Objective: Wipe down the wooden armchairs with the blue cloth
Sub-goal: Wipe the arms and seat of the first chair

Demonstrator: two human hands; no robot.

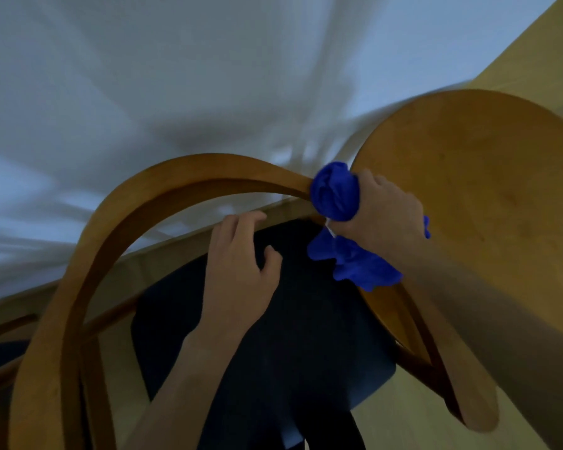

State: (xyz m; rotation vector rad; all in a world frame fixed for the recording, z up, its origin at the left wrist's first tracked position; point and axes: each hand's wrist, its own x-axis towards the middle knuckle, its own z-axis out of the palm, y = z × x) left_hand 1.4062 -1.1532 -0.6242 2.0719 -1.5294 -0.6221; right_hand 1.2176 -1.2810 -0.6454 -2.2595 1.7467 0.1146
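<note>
The view looks steeply down onto a wooden armchair [88,254] with a dark blue padded seat [306,336]. Its bent wooden armrest [182,172] arches from the lower left up and over to the right, where it meets the rounded wooden backrest [468,177] that fills the right side of the picture.

The right hand [387,209] holds the blue cloth [335,193] bunched into a ball and presses it against the armrest just where that rail joins the backrest. The fingers are curled round the wad, so the grip is grasping the cloth. A loose tail of the same cloth hangs below the wrist, over the edge of the seat, and a small bit of blue shows on the far side of the hand against the backrest. The right forearm runs down along the right edge of the picture, in front of the lower part of the backrest.

The left hand [241,261] reaches in under the arch of the armrest, above the seat. Its fingers are loosely bent, with the fingertips near the pale wooden edge beyond the seat; whether they touch it cannot be told. This grip is released and holds nothing.

Beyond the chair, a white cloth [176,76] with soft folds covers the upper part of the view, reaching down to the pale wooden edge. At the far left, part of another wooden frame shows, blurred. A light wooden floor [403,427] shows below the seat at the bottom right.
</note>
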